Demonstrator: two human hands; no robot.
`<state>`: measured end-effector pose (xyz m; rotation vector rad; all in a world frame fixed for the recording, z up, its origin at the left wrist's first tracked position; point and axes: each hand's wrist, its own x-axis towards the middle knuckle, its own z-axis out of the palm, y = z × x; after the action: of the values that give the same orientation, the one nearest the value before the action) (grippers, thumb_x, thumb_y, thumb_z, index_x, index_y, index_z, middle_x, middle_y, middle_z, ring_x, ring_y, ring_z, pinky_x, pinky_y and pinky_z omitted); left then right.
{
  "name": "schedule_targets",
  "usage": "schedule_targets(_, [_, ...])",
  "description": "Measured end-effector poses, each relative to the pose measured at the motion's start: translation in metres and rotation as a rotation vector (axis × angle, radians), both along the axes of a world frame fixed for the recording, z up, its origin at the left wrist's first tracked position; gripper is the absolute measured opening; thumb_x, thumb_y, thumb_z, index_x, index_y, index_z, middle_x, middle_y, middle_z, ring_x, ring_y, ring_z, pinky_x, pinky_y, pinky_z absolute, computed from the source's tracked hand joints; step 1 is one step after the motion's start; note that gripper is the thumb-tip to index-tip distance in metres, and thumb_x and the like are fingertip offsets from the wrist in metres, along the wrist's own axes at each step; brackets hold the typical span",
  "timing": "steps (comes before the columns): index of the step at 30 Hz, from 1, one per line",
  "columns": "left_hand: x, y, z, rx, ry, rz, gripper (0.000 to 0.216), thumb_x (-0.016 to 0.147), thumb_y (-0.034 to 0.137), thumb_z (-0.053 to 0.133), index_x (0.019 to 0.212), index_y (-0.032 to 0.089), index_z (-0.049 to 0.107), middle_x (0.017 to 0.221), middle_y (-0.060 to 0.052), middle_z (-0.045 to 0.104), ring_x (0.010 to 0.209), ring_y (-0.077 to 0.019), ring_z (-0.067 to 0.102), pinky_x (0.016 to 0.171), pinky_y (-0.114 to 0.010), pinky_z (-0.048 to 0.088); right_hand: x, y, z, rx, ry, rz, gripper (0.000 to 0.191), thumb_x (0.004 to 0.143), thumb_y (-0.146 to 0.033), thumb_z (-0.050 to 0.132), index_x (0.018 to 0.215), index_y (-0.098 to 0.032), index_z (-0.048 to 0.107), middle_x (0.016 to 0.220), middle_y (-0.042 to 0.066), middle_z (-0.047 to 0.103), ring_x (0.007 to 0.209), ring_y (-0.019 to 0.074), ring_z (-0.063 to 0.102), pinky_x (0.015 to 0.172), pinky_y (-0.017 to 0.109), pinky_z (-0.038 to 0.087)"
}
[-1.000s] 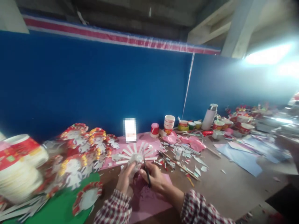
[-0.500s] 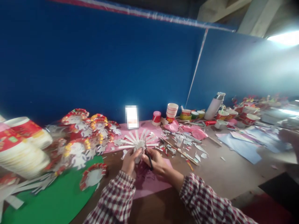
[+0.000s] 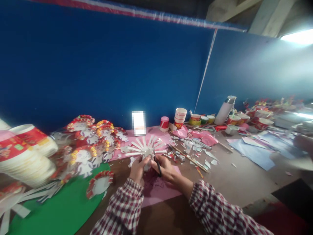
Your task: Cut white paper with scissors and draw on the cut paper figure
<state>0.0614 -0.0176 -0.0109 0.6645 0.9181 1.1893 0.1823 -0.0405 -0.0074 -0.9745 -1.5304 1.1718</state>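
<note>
My left hand [image 3: 137, 170] is closed on a small piece of whitish paper [image 3: 147, 160], pinched between thumb and fingers. In my right hand [image 3: 167, 170] are black-handled scissors [image 3: 158, 168], their blades pointing up and away beside the paper. My two hands nearly touch. Just beyond them, a paper cup cut into splayed white strips [image 3: 137, 147] lies on pink paper. Below my hands is another pink sheet [image 3: 166, 192] with dark markings. Whether the blades are biting into the paper I cannot tell.
Stacked paper cups [image 3: 24, 160] lean at the left, near paper figures with red and yellow rims [image 3: 83, 156] and a green board [image 3: 61, 209]. Paper scraps [image 3: 207, 156], sticks and a white thermos [image 3: 224, 111] are to the right. A blurred hand-like shape [image 3: 303, 143] shows at the right edge.
The whole view has shifted slightly, so things appear a little farther right. My hands keep their hold on the paper and scissors, with hardly any change in pose.
</note>
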Motion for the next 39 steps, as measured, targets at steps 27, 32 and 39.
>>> schedule_targets(27, [0.001, 0.001, -0.002, 0.012, 0.069, -0.023, 0.032, 0.06, 0.028, 0.073, 0.084, 0.01, 0.063, 0.062, -0.004, 0.065, 0.055, -0.016, 0.061, 0.052, -0.025, 0.048, -0.004, -0.004, 0.004, -0.001, 0.152, 0.044, 0.03, 0.081, -0.044, 0.054, 0.097, -0.019, 0.058, 0.076, 0.0, 0.055, 0.064, 0.0124, 0.047, 0.06, 0.022, 0.039])
schedule_targets(32, [0.0, 0.004, -0.006, 0.026, 0.084, -0.025, 0.031, 0.06, 0.029, 0.073, 0.082, 0.01, 0.063, 0.062, -0.004, 0.065, 0.055, -0.0146, 0.06, 0.053, -0.024, 0.047, -0.003, -0.004, 0.004, -0.017, 0.133, 0.032, 0.031, 0.081, -0.045, 0.053, 0.095, -0.018, 0.058, 0.075, 0.001, 0.055, 0.068, 0.0136, 0.048, 0.06, 0.022, 0.04])
schedule_targets(39, [-0.003, 0.007, -0.015, 0.046, 0.063, -0.055, 0.032, 0.063, 0.031, 0.071, 0.086, 0.01, 0.062, 0.066, -0.004, 0.066, 0.058, -0.0156, 0.061, 0.056, -0.026, 0.048, -0.002, 0.0, 0.001, -0.004, 0.107, 0.024, 0.029, 0.08, -0.044, 0.056, 0.091, -0.017, 0.059, 0.072, 0.0, 0.054, 0.066, 0.0132, 0.048, 0.06, 0.022, 0.039])
